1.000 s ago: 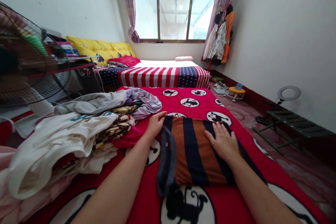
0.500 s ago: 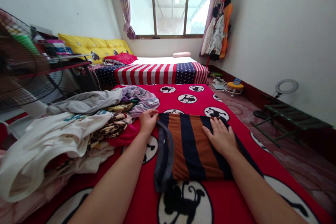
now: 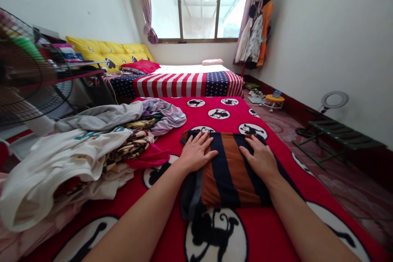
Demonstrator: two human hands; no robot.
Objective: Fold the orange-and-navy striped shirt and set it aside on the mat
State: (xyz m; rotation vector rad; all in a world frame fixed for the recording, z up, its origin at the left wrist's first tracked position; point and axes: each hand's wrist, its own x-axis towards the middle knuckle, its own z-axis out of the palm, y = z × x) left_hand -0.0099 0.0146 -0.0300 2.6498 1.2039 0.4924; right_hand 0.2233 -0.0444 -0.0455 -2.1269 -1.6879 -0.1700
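Striped navy-rust cloth (image 3: pixel 229 172), prob. a folded top, lies flat on the red monkey-print bedcover (image 3: pixel 270 229) under my L hand (image 3: pixel 196 153) and R hand (image 3: pixel 259 157), palms apart, pressing, no clamp, smoothing; next fold needs an edge pinched.

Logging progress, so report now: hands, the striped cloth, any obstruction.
Left hand, right hand flat on folded navy-and-brown striped cloth. Clothes heap beside left hand, not on the cloth.
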